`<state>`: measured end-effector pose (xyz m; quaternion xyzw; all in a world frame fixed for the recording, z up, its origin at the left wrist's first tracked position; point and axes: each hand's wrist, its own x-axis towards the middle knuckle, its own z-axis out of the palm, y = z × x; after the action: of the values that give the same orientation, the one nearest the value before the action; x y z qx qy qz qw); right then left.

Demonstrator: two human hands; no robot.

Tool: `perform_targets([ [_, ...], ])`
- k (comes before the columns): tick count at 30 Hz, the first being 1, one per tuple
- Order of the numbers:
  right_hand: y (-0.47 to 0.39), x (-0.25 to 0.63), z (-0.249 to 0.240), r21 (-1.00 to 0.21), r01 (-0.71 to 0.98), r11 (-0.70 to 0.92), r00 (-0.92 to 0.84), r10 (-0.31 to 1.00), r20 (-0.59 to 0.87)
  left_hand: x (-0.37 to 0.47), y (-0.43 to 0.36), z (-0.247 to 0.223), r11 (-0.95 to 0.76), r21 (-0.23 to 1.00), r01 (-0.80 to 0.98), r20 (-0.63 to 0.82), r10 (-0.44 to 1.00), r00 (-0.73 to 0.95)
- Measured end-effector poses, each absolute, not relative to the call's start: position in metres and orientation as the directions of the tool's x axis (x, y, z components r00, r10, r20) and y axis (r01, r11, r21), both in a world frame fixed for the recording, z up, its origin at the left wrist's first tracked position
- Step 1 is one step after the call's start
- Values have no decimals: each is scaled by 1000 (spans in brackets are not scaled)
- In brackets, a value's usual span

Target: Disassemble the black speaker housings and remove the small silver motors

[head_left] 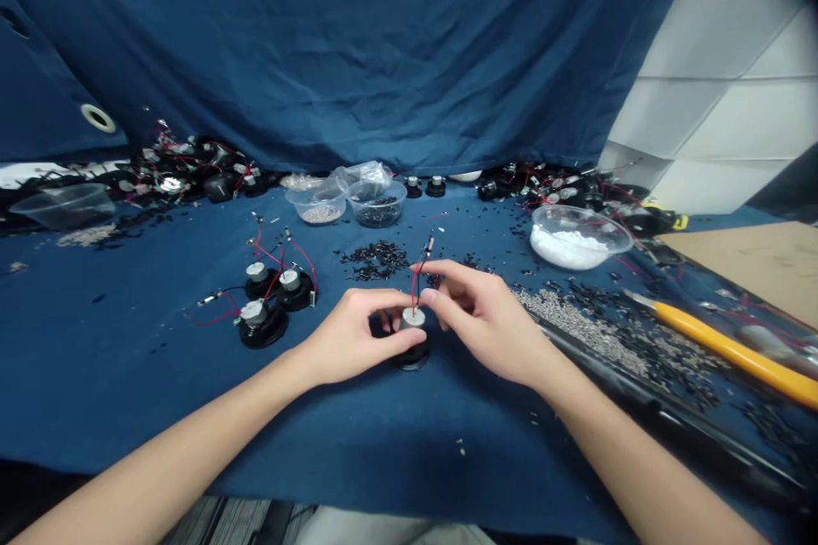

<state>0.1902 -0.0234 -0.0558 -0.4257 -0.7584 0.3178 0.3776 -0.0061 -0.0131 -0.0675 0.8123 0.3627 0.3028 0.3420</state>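
Observation:
In the middle of the blue cloth stands a small motor (414,318) with a silvery top on a round black base. Red and black wires (414,285) rise from it, with small connectors at their upper ends. My left hand (364,328) is closed round the motor from the left, thumb in front and fingers behind. From the right, my right hand (482,306) pinches the wires between thumb and fingertips just above the motor. To the left, three similar wired motors (254,312) sit close together on black bases.
Clear bowls (377,209) of small parts stand at the back, and a bowl of white material (568,247) stands right. Loose black pieces (377,260) and silvery bits (581,328) are scattered around. An orange-handled tool (722,345) lies right; heaped wired parts (185,166) line the back.

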Motion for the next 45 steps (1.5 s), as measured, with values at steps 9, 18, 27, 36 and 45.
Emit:
perform_targets([
  [9, -27, 188, -58, -812, 344, 472, -378, 861, 341, -9, -15, -63, -584, 694, 421, 282, 758, 588],
  [18, -20, 194, -56, -697, 546, 465, -406, 875, 265, -21, 0, -59, -426, 802, 419, 145, 819, 555],
  [27, -15, 202, -65, -644, 554, 528, -488, 833, 262, -26, 2, -62, -404, 813, 420, 134, 830, 541],
  [36, -15, 202, -65, -596, 569, 567, -496, 814, 302, -20, -2, -62, -468, 748, 471, 136, 802, 581],
  [45, -16, 201, -67, -615, 552, 562, -525, 808, 268, -20, -6, -61, -527, 722, 449, 165, 761, 627],
])
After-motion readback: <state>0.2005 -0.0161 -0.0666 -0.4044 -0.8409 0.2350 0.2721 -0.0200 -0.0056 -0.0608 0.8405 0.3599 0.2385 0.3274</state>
